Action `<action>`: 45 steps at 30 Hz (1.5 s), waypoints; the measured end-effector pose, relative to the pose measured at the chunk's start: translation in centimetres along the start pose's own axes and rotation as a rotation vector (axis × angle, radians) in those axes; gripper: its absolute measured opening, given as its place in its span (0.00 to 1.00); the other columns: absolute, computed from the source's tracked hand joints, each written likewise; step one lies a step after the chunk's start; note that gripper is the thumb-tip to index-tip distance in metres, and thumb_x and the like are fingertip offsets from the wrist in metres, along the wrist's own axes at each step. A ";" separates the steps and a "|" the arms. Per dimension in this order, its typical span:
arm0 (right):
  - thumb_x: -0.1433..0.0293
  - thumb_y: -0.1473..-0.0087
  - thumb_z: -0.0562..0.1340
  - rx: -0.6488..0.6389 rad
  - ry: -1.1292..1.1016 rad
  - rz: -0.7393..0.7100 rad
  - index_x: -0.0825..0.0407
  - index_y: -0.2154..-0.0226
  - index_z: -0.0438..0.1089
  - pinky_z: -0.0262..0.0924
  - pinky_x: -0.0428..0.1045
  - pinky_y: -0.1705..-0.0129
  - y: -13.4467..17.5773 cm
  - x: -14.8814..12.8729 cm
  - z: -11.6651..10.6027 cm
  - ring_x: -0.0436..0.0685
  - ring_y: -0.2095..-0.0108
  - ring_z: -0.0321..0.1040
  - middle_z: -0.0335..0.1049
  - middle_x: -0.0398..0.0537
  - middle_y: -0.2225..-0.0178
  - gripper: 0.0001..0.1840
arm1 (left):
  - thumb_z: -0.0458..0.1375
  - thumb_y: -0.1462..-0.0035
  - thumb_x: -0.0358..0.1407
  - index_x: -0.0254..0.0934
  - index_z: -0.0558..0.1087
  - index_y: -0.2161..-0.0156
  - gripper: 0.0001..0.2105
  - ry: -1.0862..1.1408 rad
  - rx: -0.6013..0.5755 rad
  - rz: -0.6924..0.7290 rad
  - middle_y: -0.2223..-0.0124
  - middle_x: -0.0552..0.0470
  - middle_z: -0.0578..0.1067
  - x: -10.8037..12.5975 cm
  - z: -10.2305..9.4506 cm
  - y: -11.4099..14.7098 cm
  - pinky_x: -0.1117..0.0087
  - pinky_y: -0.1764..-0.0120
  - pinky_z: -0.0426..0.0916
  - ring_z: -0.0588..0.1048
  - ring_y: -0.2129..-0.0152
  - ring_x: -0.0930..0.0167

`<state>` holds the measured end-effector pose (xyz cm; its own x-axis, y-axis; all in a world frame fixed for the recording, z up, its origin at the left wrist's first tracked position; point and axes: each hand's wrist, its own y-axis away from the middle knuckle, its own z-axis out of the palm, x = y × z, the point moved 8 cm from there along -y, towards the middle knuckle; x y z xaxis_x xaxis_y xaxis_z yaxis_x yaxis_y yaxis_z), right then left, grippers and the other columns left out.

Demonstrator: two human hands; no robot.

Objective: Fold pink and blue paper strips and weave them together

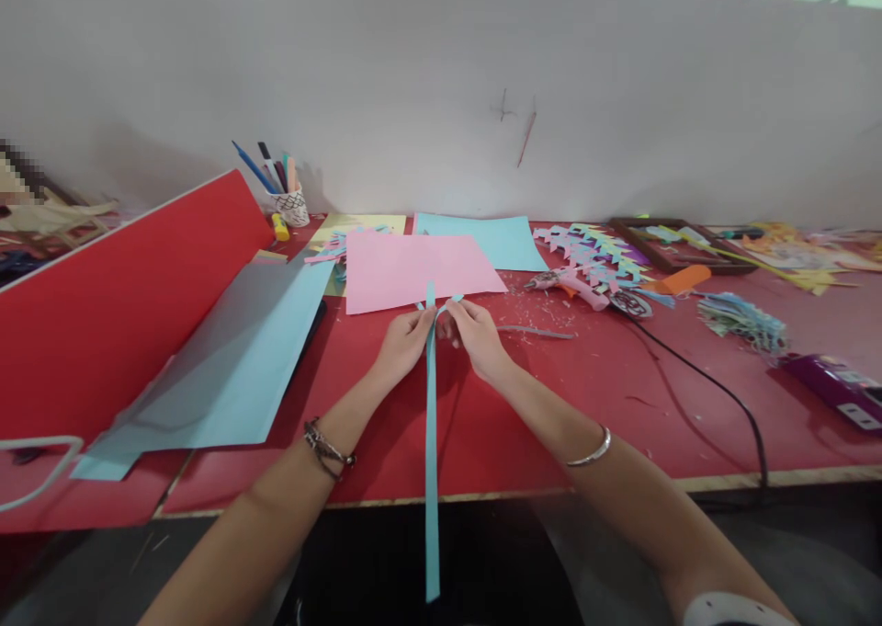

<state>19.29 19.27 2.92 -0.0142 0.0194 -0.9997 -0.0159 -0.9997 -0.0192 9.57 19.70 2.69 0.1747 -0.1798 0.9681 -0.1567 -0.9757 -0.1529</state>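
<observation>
A long light-blue paper strip (431, 442) hangs from between my hands, past the table's front edge. My left hand (405, 339) pinches it near its upper end. My right hand (479, 334), fingers closed, holds a short curled end of light-blue paper (451, 301) right beside the strip; whether this belongs to the same strip I cannot tell. Both hands are above the red tabletop, just in front of a pink paper sheet (420, 263). A thin greyish strip (534, 332) lies to the right of my right hand.
A pink glue gun (579, 288) with a black cord (695, 378) lies right, near zigzag paper strips (593, 249), fringed paper (740, 321) and a purple power strip (833, 385). Blue sheets (234, 359) lean by a red board (138, 304) at left. A pen cup (289, 207) stands behind.
</observation>
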 end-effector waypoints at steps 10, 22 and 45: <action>0.69 0.55 0.54 -0.108 0.055 0.017 0.53 0.89 0.55 0.44 0.40 0.86 0.2 0.0 1.2 0.41 0.89 0.49 0.53 0.34 0.91 0.15 | 0.46 0.52 0.54 0.35 0.62 0.83 0.23 0.006 0.060 0.024 0.84 0.57 0.64 -0.5 -0.7 -0.1 0.74 0.79 0.56 0.61 0.85 0.77; 0.67 0.55 0.54 -0.037 0.023 -0.002 0.52 0.88 0.55 0.45 0.41 0.85 0.1 -0.3 0.3 0.42 0.88 0.50 0.54 0.35 0.90 0.15 | 0.48 0.53 0.51 0.35 0.64 0.83 0.21 0.032 -0.014 -0.011 0.85 0.57 0.62 -0.2 0.2 0.0 0.74 0.81 0.54 0.59 0.86 0.77; 0.65 0.56 0.54 -0.103 0.078 -0.084 0.52 0.86 0.56 0.44 0.43 0.82 0.0 -0.5 0.9 0.43 0.86 0.47 0.50 0.33 0.88 0.13 | 0.48 0.50 0.44 0.35 0.64 0.82 0.17 -0.047 0.070 0.045 0.83 0.58 0.64 0.1 -0.5 0.3 0.74 0.78 0.56 0.61 0.84 0.76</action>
<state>18.35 19.27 3.48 0.0608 0.1053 -0.9926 0.0889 -0.9910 -0.0997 9.04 19.45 2.86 0.2150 -0.2278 0.9497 -0.0976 -0.9726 -0.2112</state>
